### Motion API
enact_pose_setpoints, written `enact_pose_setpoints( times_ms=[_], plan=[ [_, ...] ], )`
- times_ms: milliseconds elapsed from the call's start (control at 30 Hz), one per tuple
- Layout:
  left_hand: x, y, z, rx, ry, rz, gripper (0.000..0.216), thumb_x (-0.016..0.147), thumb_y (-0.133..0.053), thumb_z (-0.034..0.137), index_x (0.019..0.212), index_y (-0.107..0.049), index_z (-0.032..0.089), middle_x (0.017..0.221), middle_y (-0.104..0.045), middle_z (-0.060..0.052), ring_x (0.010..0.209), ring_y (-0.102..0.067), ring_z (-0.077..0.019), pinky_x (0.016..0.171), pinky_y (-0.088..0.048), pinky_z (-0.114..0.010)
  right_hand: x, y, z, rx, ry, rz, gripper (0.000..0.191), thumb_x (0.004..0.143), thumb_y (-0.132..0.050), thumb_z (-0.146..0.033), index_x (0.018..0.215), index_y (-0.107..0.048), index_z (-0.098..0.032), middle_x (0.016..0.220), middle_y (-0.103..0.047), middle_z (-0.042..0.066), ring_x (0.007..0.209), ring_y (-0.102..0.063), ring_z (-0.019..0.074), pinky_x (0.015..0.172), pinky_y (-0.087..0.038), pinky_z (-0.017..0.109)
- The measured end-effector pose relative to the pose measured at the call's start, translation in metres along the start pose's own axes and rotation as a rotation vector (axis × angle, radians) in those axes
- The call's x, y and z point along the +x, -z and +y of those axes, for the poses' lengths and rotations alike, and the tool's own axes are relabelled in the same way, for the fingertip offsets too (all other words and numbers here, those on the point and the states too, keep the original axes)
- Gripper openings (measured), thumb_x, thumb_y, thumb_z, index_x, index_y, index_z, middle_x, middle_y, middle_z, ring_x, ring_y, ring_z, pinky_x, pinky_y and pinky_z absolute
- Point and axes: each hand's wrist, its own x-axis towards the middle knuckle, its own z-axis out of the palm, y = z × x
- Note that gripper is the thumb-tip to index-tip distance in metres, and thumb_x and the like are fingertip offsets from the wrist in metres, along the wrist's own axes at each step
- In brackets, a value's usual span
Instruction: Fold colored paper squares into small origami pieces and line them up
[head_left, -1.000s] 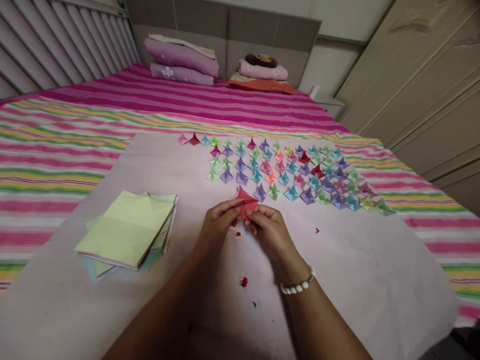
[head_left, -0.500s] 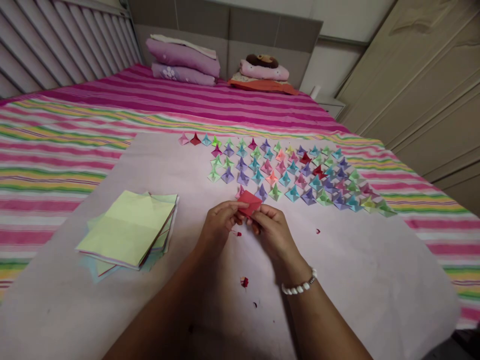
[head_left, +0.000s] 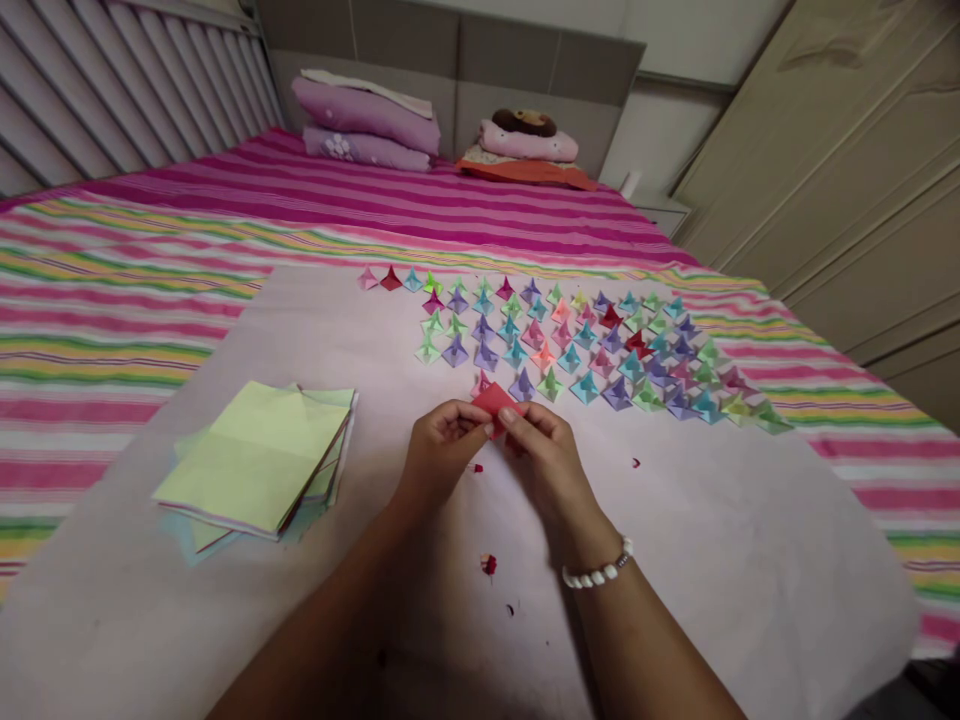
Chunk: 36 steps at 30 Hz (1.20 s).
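Both my hands meet over a pale pink board (head_left: 750, 540) laid on a bed. My left hand (head_left: 439, 450) and my right hand (head_left: 541, 455) pinch a small folded red paper (head_left: 496, 402) between their fingertips, holding it just above the board. A white bead bracelet (head_left: 598, 573) circles my right wrist. Just beyond the hands, several small folded paper shapes (head_left: 585, 345) in many colours stand in rows.
A stack of coloured paper sheets (head_left: 255, 460), light green on top, lies to the left. Small red paper scraps (head_left: 487, 564) dot the board near my arms. The striped bedspread (head_left: 112, 290) surrounds the board; pillows (head_left: 367, 120) lie at the headboard, a wardrobe (head_left: 862, 170) stands right.
The red paper has been turned and pressed smaller between my fingertips; my hands shifted only slightly. Nothing else moved.
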Motion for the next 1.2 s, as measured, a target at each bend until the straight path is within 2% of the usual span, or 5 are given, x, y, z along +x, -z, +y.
enact_pose_setpoints(
  times_ms=[100, 300, 667, 867, 1200],
  plan=[
    [-0.001, -0.002, -0.002, 0.025, -0.043, -0.025, 0.019, 0.067, -0.075, 0.024, 0.08, -0.065, 0.014, 0.062, -0.06, 0.003, 0.056, -0.052, -0.0075, 0.055, -0.041, -0.019, 0.0, -0.003, -0.004, 0.034, -0.009, 0.014, 0.026, 0.062, -0.08, -0.039, 0.063, -0.064, -0.019, 0.054, -0.056, -0.004, 0.051, -0.042, 0.0098, 0.051, -0.032, 0.024],
    [0.001, -0.001, -0.002, -0.071, -0.02, -0.017, 0.058, 0.071, -0.075, 0.028, 0.124, -0.053, 0.016, 0.071, -0.066, 0.003, 0.066, -0.06, -0.01, 0.066, -0.045, -0.022, 0.0, -0.001, -0.009, 0.012, -0.001, 0.027, 0.026, 0.06, -0.081, -0.037, 0.06, -0.064, -0.018, 0.053, -0.055, -0.004, 0.051, -0.041, 0.0097, 0.052, -0.032, 0.024],
    [0.003, 0.003, 0.0, 0.057, -0.221, -0.013, 0.015, 0.072, -0.073, 0.022, 0.075, -0.059, 0.017, 0.079, -0.068, 0.0, 0.072, -0.062, -0.0119, 0.071, -0.048, -0.024, 0.003, 0.004, -0.008, 0.038, -0.007, 0.008, 0.023, 0.058, -0.083, -0.035, 0.061, -0.068, -0.018, 0.053, -0.059, -0.003, 0.05, -0.044, 0.0098, 0.051, -0.035, 0.024],
    [0.004, 0.009, 0.002, 0.267, -0.306, -0.06, 0.021, 0.074, -0.07, 0.021, 0.095, -0.073, 0.02, 0.09, -0.071, -0.003, 0.079, -0.063, -0.0135, 0.074, -0.05, -0.025, 0.003, 0.005, -0.007, 0.099, -0.049, -0.026, 0.021, 0.055, -0.086, -0.029, 0.062, -0.07, -0.019, 0.053, -0.063, -0.002, 0.052, -0.053, 0.0108, 0.054, -0.041, 0.024],
    [0.004, 0.011, 0.008, 0.413, -0.328, -0.075, 0.02, 0.073, -0.071, 0.022, 0.092, -0.075, 0.021, 0.087, -0.071, -0.004, 0.081, -0.064, -0.0164, 0.074, -0.049, -0.027, 0.005, 0.009, -0.009, 0.077, 0.017, -0.016, 0.028, 0.053, -0.088, -0.031, 0.065, -0.065, -0.019, 0.056, -0.066, -0.002, 0.05, -0.056, 0.0113, 0.053, -0.046, 0.025]
  ],
)
